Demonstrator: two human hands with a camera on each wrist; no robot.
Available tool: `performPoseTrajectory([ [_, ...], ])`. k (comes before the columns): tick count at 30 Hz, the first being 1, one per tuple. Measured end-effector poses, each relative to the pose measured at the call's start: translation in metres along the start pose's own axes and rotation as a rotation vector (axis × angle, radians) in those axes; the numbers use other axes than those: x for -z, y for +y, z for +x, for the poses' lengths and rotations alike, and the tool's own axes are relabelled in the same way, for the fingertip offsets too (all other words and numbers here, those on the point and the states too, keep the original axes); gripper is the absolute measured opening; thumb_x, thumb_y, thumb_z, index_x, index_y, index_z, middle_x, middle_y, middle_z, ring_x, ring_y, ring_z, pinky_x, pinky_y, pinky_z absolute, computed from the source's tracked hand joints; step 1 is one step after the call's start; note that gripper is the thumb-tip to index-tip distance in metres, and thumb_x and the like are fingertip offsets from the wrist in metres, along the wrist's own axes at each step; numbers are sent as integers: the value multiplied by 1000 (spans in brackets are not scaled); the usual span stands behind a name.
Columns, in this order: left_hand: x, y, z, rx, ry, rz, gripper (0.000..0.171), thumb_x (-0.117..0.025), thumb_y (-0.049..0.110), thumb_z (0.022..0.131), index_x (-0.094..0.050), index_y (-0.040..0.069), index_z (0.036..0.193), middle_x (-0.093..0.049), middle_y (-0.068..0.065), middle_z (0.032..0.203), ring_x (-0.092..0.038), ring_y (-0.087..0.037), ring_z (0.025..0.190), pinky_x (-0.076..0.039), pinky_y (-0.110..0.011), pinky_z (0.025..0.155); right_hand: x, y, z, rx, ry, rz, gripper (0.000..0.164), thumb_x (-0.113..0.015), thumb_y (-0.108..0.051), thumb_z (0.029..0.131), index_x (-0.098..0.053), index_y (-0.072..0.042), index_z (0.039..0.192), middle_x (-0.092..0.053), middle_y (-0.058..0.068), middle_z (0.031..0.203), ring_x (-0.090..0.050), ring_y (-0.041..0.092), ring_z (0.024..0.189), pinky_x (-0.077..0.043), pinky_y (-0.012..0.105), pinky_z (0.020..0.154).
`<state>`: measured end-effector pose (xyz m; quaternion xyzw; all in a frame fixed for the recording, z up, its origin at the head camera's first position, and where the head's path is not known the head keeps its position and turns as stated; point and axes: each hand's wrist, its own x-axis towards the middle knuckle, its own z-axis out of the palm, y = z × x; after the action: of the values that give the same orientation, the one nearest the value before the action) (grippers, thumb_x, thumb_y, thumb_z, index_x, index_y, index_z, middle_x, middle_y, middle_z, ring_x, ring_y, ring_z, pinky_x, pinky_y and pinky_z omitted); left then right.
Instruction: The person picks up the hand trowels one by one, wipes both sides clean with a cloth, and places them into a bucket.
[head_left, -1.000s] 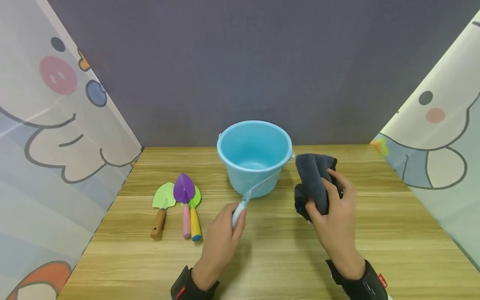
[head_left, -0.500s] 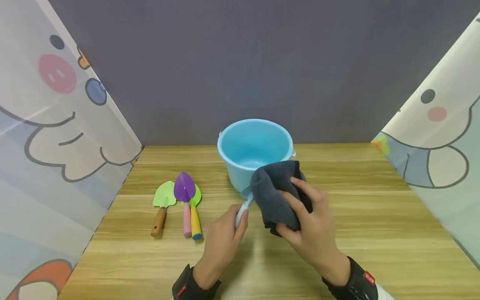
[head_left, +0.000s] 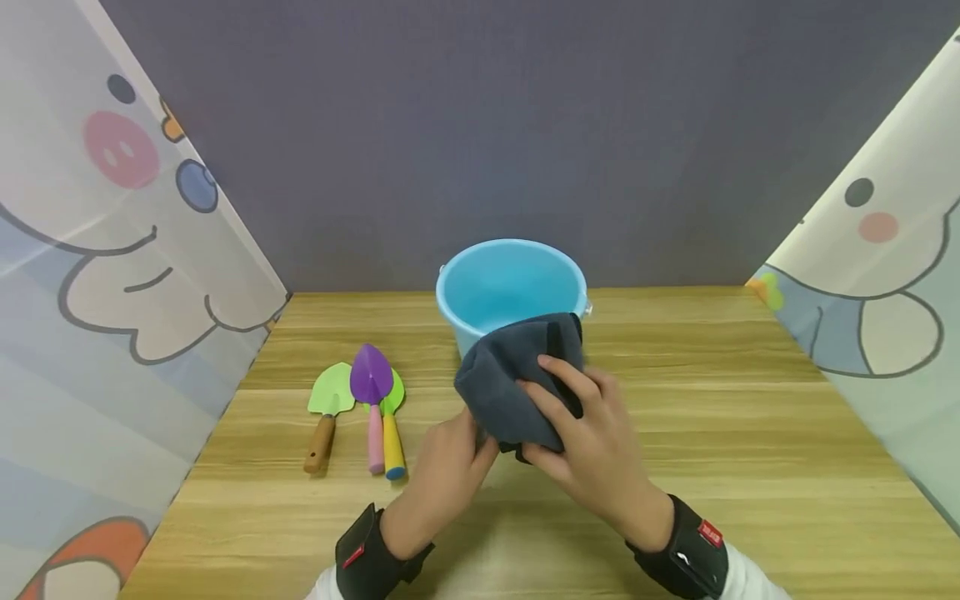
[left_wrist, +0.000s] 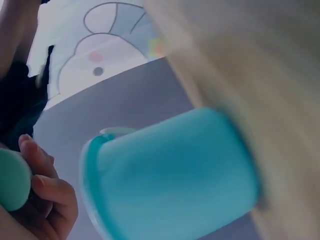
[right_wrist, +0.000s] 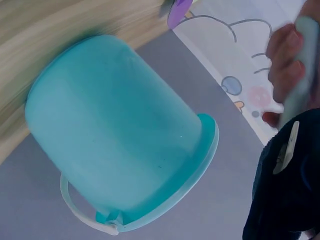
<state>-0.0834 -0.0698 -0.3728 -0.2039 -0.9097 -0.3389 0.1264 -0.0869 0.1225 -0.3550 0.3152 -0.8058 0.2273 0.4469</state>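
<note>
My left hand [head_left: 442,467] grips the pale blue handle of a small garden trowel [right_wrist: 307,45], its fingers curled round it in the right wrist view. A dark grey cloth [head_left: 498,392], bunched up, is held by my right hand [head_left: 585,433] with spread, bent fingers. In the head view the cloth lies over the trowel's blade and hides it. The handle's rounded end shows at the left edge of the left wrist view. Just behind both hands stands a light blue bucket [head_left: 510,279], its near side partly covered by the cloth in the head view.
On the left of the wooden table [head_left: 750,467] lie a green trowel with a brown handle [head_left: 320,443], a purple trowel [head_left: 371,375] with a pink handle, and a green one with a yellow handle [head_left: 392,450] partly beneath it. A dark wall [head_left: 510,125] rises behind.
My right hand has carried the cloth leftward from the bucket's right side onto the trowel, covering its blade. The left hand has stayed nearly in place, still gripping the handle.
</note>
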Motion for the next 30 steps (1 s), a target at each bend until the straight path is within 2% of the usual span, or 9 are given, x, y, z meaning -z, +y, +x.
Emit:
performPoseTrajectory([
  [3, 9, 3, 11, -50, -15, 47, 13, -63, 11, 92, -52, 10, 85, -37, 10, 61, -32, -1, 49, -26, -19, 47, -4, 4, 5, -11, 1, -4, 41, -44, -40, 105, -67, -11, 123, -50, 20, 136, -46, 38, 101, -42, 49, 81],
  [6, 16, 6, 21, -91, 15, 115, 16, -70, 13, 88, -55, 9, 91, -38, 9, 60, -35, -4, 49, -27, -20, 47, -8, 9, 11, -34, -8, -13, 42, -45, -44, 105, -65, -12, 123, -46, 19, 138, -43, 37, 101, -39, 48, 81],
  [9, 19, 9, 29, -118, 34, 187, 20, -75, 16, 85, -56, 11, 91, -38, 9, 57, -37, -5, 47, -27, -21, 46, -12, 15, 14, -60, -30, -28, 47, -44, -51, 105, -62, -12, 124, -41, 19, 139, -40, 38, 103, -36, 48, 82],
  [13, 18, 11, 36, -144, 20, 249, 19, -75, 19, 87, -57, 13, 89, -38, 9, 56, -38, -6, 47, -27, -22, 45, -18, 21, 12, -95, -41, -46, 53, -42, -57, 104, -59, -10, 124, -39, 20, 138, -39, 39, 105, -34, 50, 82],
  [21, 17, 12, 36, -136, -19, 218, 19, -72, 23, 90, -56, 14, 87, -34, 10, 57, -34, -5, 47, -26, -22, 46, -19, 27, 9, -98, -31, -5, 50, -45, -54, 104, -62, -10, 121, -40, 22, 137, -42, 41, 105, -36, 51, 82],
  [30, 19, 12, 37, -167, -2, 199, 14, -68, 20, 89, -56, 14, 93, -31, 12, 58, -30, -3, 45, -22, -20, 44, -16, 32, 14, -66, 2, 15, 50, -49, -55, 103, -64, -11, 121, -44, 21, 135, -42, 40, 102, -36, 50, 80],
])
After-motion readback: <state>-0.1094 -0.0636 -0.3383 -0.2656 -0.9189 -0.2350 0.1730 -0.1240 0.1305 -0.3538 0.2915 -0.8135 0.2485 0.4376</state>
